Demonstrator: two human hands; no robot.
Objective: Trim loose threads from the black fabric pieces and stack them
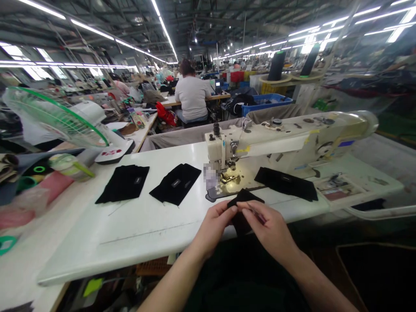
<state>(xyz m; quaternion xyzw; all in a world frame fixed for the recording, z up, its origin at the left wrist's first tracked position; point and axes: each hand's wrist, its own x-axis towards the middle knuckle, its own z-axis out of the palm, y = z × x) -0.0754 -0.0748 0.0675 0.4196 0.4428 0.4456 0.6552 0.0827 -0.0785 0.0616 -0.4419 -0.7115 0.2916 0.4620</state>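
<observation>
Both the left hand (216,219) and the right hand (271,225) had a pinched grip on one black fabric piece (244,197), held at the near edge of the desk (136,221). Something thin and dark lay in the right hand's curl, too small to identify. The sewing machine (266,149) stood at one o'clock from the hands, its presser foot (230,177) near eleven, apart from the cloth. More black cloth lay in a right pile (282,184) at two o'clock, a middle pile (169,190) at ten and a far-left pile (120,186) between nine and ten. Each pile showed a pale mark on top. By my judgement, work on the held piece was midway; which piles were finished and which remained, I could not tell.
</observation>
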